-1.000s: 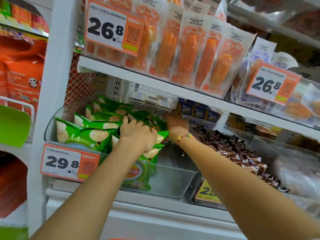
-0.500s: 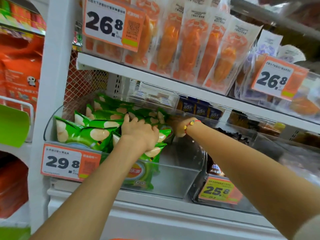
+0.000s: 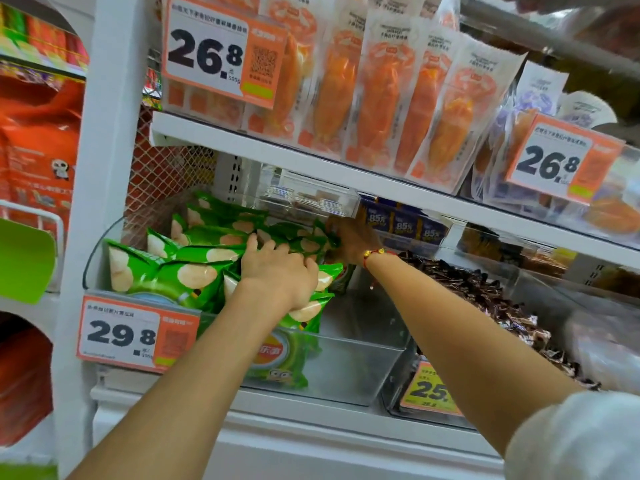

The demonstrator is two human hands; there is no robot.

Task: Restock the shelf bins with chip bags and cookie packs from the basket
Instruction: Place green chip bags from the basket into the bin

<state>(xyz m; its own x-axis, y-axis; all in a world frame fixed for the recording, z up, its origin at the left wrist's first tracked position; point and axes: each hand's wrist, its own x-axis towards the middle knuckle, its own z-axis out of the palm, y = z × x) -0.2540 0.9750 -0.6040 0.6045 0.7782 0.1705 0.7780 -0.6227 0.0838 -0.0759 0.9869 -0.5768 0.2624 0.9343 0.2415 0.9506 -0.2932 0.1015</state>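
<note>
Left hand [image 3: 280,275]: centre of the frame, palm down, fingers spread flat and pressing on the green chip bags; grip wide, nothing curled round.
Right hand [image 3: 349,239]: just right of centre and a little higher, reaching deep under the upper shelf, fingers curled onto the rear edge of a green bag; appears to pinch it, fingertips partly hidden.
Bracelet [image 3: 375,253]: red cord with a gold bead, on the right wrist.
Chip bags [image 3: 194,271]: green, overlapping in a stack, filling the left and middle of the clear bin; one bag standing against the front wall, lower centre.
Clear bin [image 3: 360,372]: lower centre of the frame, on the lower shelf; right part bare down to the floor.
Price tag 29.8 [image 3: 138,336]: orange and white, clipped on the bin's front, lower left.
Brown wrapped sweets [image 3: 485,292]: heaped in the neighbouring bin, right of centre.
Orange snack packs [image 3: 377,98]: upright in a row on the upper shelf, top centre.
Price tags 26.8 [image 3: 221,53]: upper left and upper right.
Sleeve [image 3: 575,438]: white, lower right corner.
</note>
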